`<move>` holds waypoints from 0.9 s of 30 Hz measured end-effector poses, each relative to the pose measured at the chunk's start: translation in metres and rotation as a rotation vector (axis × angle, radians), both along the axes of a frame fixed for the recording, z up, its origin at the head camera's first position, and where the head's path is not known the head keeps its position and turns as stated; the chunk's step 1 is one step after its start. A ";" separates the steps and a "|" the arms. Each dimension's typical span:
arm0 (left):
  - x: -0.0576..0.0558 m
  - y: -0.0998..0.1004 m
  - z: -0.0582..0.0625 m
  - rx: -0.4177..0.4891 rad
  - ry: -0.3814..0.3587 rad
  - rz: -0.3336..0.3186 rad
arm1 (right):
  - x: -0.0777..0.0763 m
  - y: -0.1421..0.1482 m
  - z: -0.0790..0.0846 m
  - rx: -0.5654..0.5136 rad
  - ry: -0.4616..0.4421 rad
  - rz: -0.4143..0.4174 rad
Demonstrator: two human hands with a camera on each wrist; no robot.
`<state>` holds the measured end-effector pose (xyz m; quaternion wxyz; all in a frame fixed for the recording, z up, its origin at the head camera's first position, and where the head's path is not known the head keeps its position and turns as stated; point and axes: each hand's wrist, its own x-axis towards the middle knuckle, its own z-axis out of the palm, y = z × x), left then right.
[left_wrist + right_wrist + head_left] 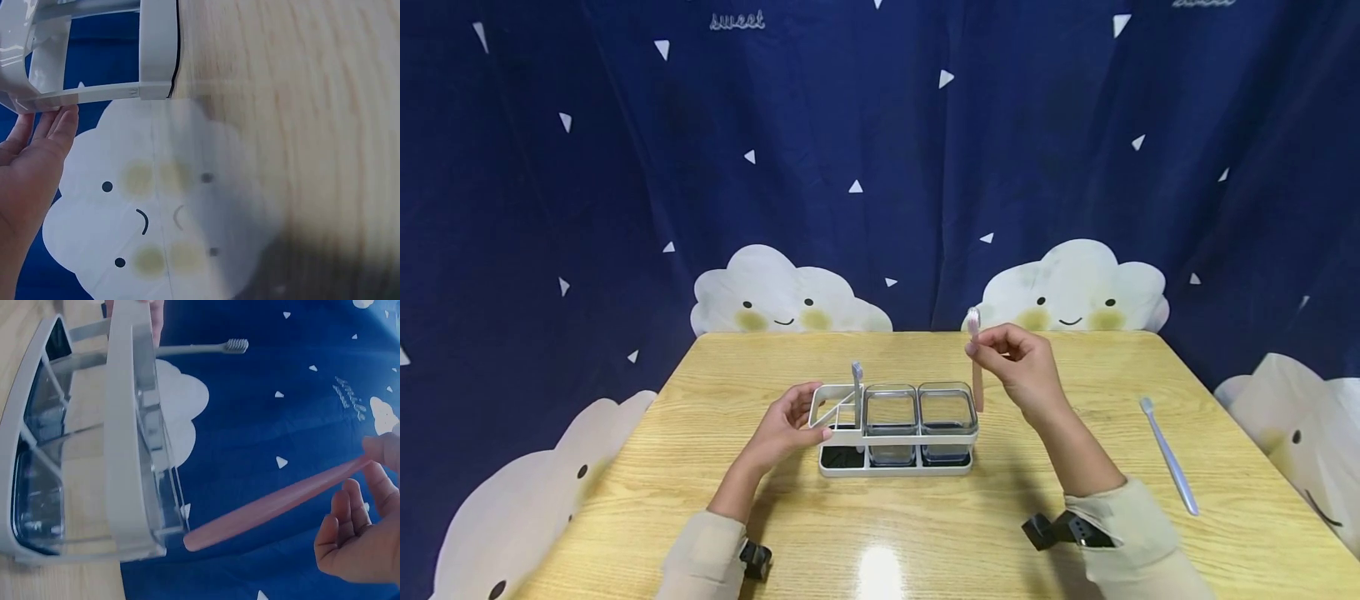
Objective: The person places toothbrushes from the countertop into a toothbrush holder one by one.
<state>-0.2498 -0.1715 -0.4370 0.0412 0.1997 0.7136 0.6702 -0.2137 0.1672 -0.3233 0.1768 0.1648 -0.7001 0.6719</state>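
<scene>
I have the right hand (1018, 367) pinching the pink brush (977, 377) upright, just beside the rack (895, 471); the left hand (785, 422) grips the rack's left end between thumb and fingers. I judge this a placing step; next calls for carrying over, then lowering. The slotted end holds another brush (857, 390); two cups (891, 456) look empty.

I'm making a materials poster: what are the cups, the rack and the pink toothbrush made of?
Cups: glass or clear plastic, shiny and see-through; I can't tell which. Rack: probably plastic, white, smooth, with glossy highlights. Pink toothbrush: likely plastic, smooth and evenly coloured.
</scene>
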 end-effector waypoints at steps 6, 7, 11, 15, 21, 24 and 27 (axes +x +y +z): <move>0.001 -0.001 0.003 0.001 0.004 -0.005 | -0.001 -0.012 0.005 -0.014 -0.001 0.047; 0.001 -0.001 0.004 0.003 0.004 -0.007 | -0.001 -0.014 0.005 -0.019 0.004 0.055; -0.001 -0.001 0.004 0.021 -0.002 -0.022 | -0.001 -0.022 0.007 -0.060 0.019 0.103; -0.001 -0.002 0.003 0.024 -0.018 -0.018 | -0.001 -0.030 0.006 -0.112 0.025 0.148; -0.001 -0.002 0.004 -0.007 -0.028 -0.018 | -0.001 -0.041 0.002 -0.164 -0.001 0.161; -0.002 -0.003 0.005 -0.006 -0.031 -0.024 | -0.002 -0.048 0.001 -0.179 -0.019 0.154; -0.002 -0.004 0.006 -0.003 -0.028 -0.030 | -0.003 -0.054 0.001 -0.191 -0.036 0.148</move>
